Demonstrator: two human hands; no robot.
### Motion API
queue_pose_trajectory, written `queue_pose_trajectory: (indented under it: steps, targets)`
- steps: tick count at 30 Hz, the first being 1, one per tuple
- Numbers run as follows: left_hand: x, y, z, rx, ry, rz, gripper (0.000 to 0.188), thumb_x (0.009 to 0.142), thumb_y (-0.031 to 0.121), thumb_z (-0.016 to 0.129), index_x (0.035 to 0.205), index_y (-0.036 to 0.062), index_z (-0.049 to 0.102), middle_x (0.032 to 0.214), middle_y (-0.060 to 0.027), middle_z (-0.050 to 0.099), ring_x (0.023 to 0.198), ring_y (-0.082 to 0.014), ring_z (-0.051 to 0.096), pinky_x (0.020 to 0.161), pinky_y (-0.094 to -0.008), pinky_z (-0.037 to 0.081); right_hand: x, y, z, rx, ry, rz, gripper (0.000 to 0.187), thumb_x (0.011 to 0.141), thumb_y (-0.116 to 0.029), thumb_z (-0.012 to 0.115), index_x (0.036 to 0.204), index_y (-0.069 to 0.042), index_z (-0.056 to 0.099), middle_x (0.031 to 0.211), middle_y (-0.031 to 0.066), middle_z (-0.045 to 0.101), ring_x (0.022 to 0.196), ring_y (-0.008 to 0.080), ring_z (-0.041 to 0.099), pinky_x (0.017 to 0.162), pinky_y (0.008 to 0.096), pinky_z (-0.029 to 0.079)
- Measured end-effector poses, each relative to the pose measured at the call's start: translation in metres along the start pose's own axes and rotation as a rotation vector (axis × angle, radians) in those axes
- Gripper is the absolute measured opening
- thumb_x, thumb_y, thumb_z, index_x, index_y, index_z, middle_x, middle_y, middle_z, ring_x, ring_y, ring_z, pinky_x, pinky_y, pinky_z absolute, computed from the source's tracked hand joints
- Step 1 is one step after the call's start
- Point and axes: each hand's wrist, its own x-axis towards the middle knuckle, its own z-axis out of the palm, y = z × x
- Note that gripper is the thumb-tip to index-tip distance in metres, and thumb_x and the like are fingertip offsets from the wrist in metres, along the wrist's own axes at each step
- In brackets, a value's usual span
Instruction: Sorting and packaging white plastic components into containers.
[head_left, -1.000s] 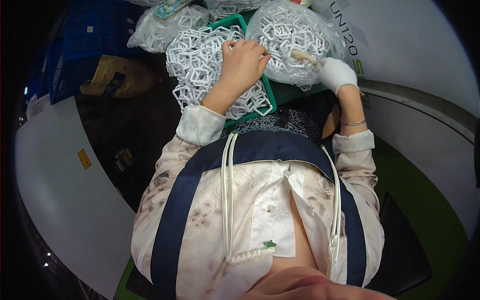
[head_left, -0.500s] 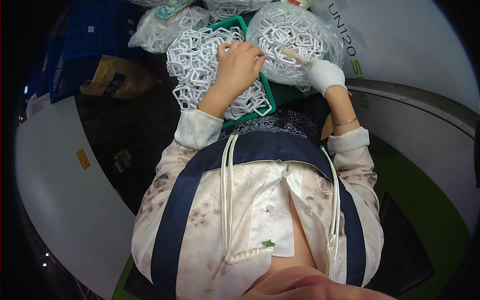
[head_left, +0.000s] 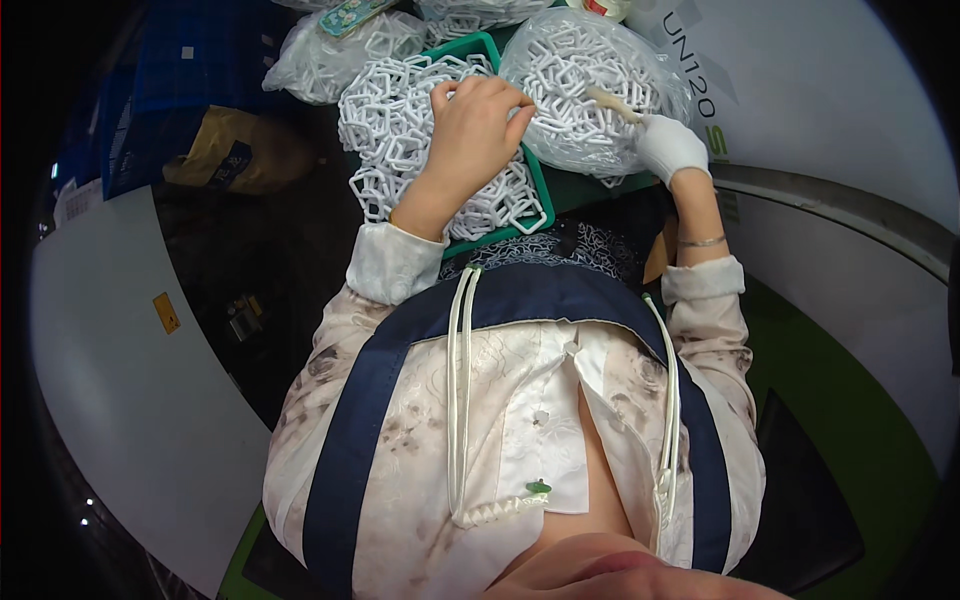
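Note:
My bare left hand [head_left: 475, 125] is over a green crate [head_left: 543, 190] heaped with white angular plastic rings [head_left: 390, 115]. Its thumb and forefinger are pinched together near the crate's right rim. Whatever they hold, if anything, is too small to make out. My right hand [head_left: 672, 150], in a white glove, is closed around a pale beige stick-like piece [head_left: 613, 103]. That piece points up and left across a clear plastic bag [head_left: 668, 90] filled with similar white rings. The glove's folded fingers are mostly hidden from this side.
More clear bags [head_left: 325, 65] of white rings lie behind the crate, with a patterned green packet [head_left: 352, 15] on top. Blue bins [head_left: 190, 80] and a brown paper sack [head_left: 235, 150] stand at left. White curved panels [head_left: 130, 400] flank both sides.
My right hand has shifted slightly right and outward, taking the beige piece along. My left hand stays pinched in nearly the same place over the crate.

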Motion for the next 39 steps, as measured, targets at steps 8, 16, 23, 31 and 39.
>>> queue_pose_trajectory:
  steps: [8, 16, 23, 31, 39]
  targets:
    - [0.006, -0.034, -0.059, -0.226, 0.334, -0.081, 0.011, 0.092, 0.012, 0.064, 0.093, 0.0026, 0.07, 0.091, -0.0114, 0.068, 0.084, -0.0302, 0.066, 0.075, -0.0366, 0.051, -0.029, 0.009, -0.012, 0.21, 0.191, 0.029, 0.037, 0.099, -0.035, 0.044, 0.113, -0.008, 0.066, 0.103, 0.0223, 0.067, 0.098, 0.0427, 0.062, 0.086, 0.0475, 0.05]
    - [-0.068, -0.183, -0.092, -0.238, 0.66, -0.54, 0.026, 0.104, 0.021, 0.052, 0.107, 0.0007, 0.068, 0.105, -0.005, 0.071, 0.099, -0.0121, 0.065, 0.09, -0.0262, 0.049, -0.021, 0.019, 0.005, 0.442, 0.306, -0.101, 0.031, 0.1, -0.026, 0.049, 0.11, -0.002, 0.066, 0.088, 0.0219, 0.066, 0.081, 0.0308, 0.067, 0.076, 0.0372, 0.05]
    - [-0.126, -0.255, -0.018, -0.442, 0.545, -0.725, 0.032, 0.104, 0.029, 0.052, 0.12, 0.0049, 0.068, 0.119, -0.0064, 0.068, 0.113, -0.0145, 0.061, 0.099, -0.0283, 0.044, -0.035, -0.031, -0.021, 0.519, 0.383, -0.318, 0.029, 0.099, -0.025, 0.053, 0.11, -0.001, 0.065, 0.084, 0.0228, 0.065, 0.074, 0.0322, 0.062, 0.073, 0.0383, 0.049]
    - [-0.088, -0.247, 0.009, -0.481, 0.537, -0.64, 0.035, 0.102, 0.031, 0.055, 0.127, 0.0096, 0.066, 0.134, -0.0122, 0.057, 0.117, -0.0224, 0.059, 0.098, -0.0314, 0.045, -0.048, -0.059, -0.034, 0.516, 0.323, -0.355, 0.027, 0.098, -0.024, 0.054, 0.104, -0.001, 0.066, 0.081, 0.0219, 0.063, 0.069, 0.0311, 0.059, 0.069, 0.0385, 0.047]
    - [-0.071, -0.207, 0.003, -0.332, 0.483, -0.75, 0.035, 0.096, 0.035, 0.062, 0.123, 0.0141, 0.069, 0.139, -0.0134, 0.054, 0.125, -0.0302, 0.054, 0.102, -0.0367, 0.046, -0.046, -0.069, -0.037, 0.481, 0.321, -0.351, 0.028, 0.098, -0.024, 0.052, 0.107, -0.003, 0.068, 0.083, 0.0208, 0.065, 0.074, 0.0317, 0.063, 0.073, 0.0385, 0.049]
